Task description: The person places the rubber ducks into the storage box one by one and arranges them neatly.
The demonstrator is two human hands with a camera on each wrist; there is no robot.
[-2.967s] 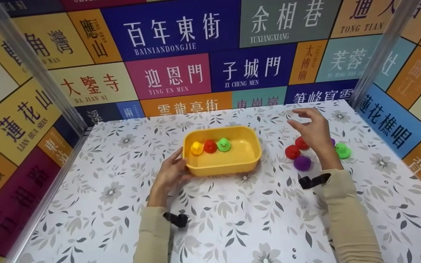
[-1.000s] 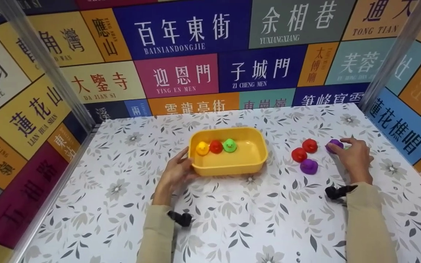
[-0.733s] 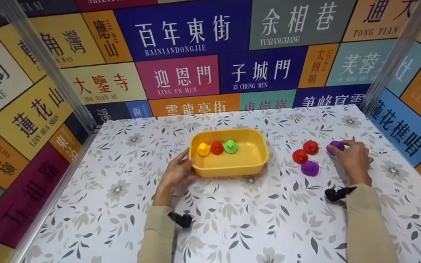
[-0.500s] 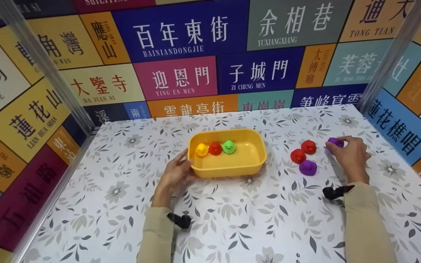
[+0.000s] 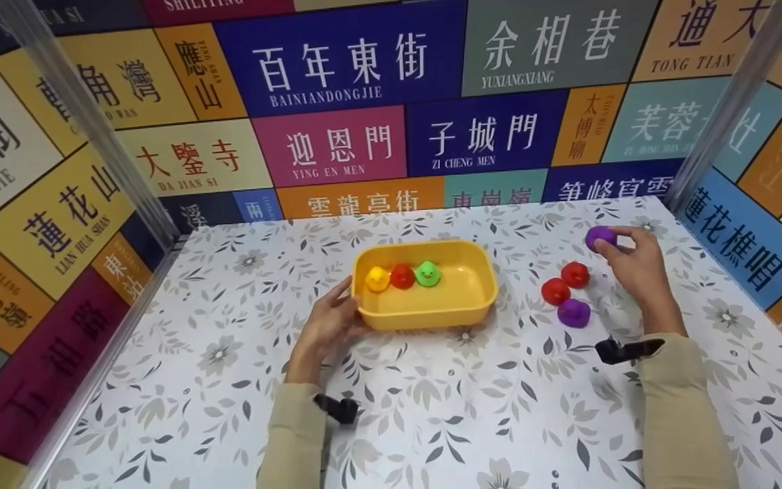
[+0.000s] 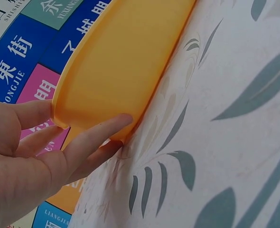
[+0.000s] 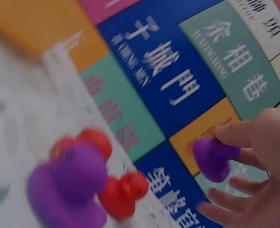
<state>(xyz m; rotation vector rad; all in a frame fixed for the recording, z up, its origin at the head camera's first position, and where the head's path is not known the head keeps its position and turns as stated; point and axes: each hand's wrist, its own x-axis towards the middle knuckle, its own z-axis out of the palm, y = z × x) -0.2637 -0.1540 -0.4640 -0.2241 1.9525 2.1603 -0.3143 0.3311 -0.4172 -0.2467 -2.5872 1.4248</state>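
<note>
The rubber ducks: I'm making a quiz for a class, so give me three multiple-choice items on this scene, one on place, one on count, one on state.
1. Where is the yellow duck?
A. in the yellow tub
B. on the table beside the tub
C. in the right hand

2. How many ducks sit in the tub?
A. one
B. three
C. five

3. What is the right hand doing?
A. lying flat on the table
B. pinching a purple duck off the table
C. gripping the tub

Key: 1 A, it sits at the tub's left end. 2 B, yellow, red and green. 3 B, the purple duck is in the fingertips, raised.
</note>
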